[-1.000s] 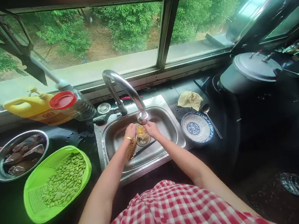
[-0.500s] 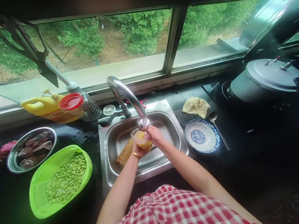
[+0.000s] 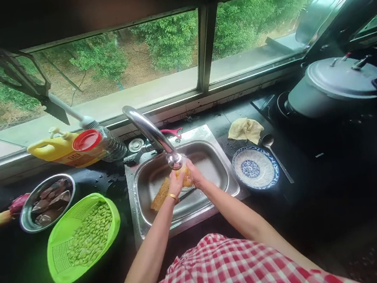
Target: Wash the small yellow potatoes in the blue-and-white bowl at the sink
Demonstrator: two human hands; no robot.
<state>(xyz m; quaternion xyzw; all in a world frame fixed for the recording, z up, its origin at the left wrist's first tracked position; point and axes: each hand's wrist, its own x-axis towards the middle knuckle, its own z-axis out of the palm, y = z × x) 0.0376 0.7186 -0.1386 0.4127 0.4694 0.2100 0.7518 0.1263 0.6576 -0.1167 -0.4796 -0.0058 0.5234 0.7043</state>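
Under the spout of the chrome tap (image 3: pixel 155 134), both my hands hold a clear, yellowish bowl (image 3: pixel 186 178) over the steel sink (image 3: pixel 214 163). My left hand (image 3: pixel 176 184) is closed on its left side, a gold bangle at the wrist. My right hand (image 3: pixel 195 175) grips it from the right. Fingers cover most of the bowl, and I cannot make out whether the yellow is its contents or a cloth. Water splashes around the fingers. A tan, rough-textured scrubbing pad (image 3: pixel 160 194) lies in the sink beside my left hand.
Left of the sink are a green basket of shelled beans (image 3: pixel 61 265), a metal bowl of dark chunks (image 3: pixel 27 223), a yellow jug (image 3: pixel 51 150) and a red-lidded jar (image 3: pixel 110 146). To the right are a blue-and-white plate (image 3: pixel 250 168), spoon (image 3: pixel 279 160), cloth (image 3: pixel 245 129) and pressure cooker (image 3: pixel 319 92).
Both hands have closed in around the clear bowl, which now sits more hidden under the tap. The view has tilted and shifted slightly.
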